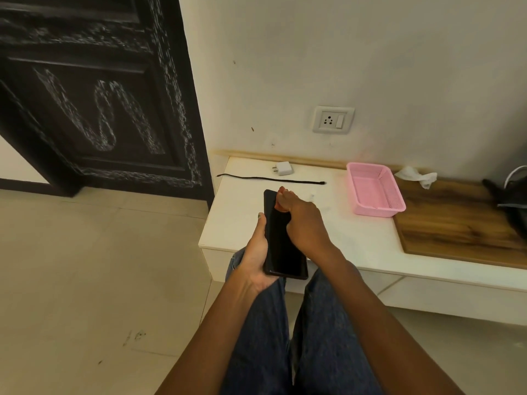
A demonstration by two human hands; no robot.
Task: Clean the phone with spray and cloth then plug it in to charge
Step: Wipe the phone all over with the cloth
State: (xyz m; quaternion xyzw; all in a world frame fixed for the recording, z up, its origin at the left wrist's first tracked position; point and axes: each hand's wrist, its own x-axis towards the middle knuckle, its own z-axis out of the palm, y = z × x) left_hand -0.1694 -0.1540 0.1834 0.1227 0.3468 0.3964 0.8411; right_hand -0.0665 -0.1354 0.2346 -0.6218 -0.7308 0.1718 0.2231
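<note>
A black phone (281, 240) with a dark screen is held above the front of a low white table (356, 238). My left hand (255, 258) grips its lower left edge from underneath. My right hand (302, 220) grips its upper right edge, thumb on the screen near the top. Behind the phone a black charging cable (271, 179) lies straight on the table, with a white plug adapter (283, 168) beside it. A wall socket (333, 120) with a switch is above them. A crumpled white cloth (416, 175) lies at the back right. No spray bottle is in view.
A pink plastic basket (375, 189) sits on the table right of the phone. A wooden board (456, 220) covers the table's right part, with a dark object (510, 201) at its far end. A dark carved door (94, 92) stands left. Tiled floor lies below.
</note>
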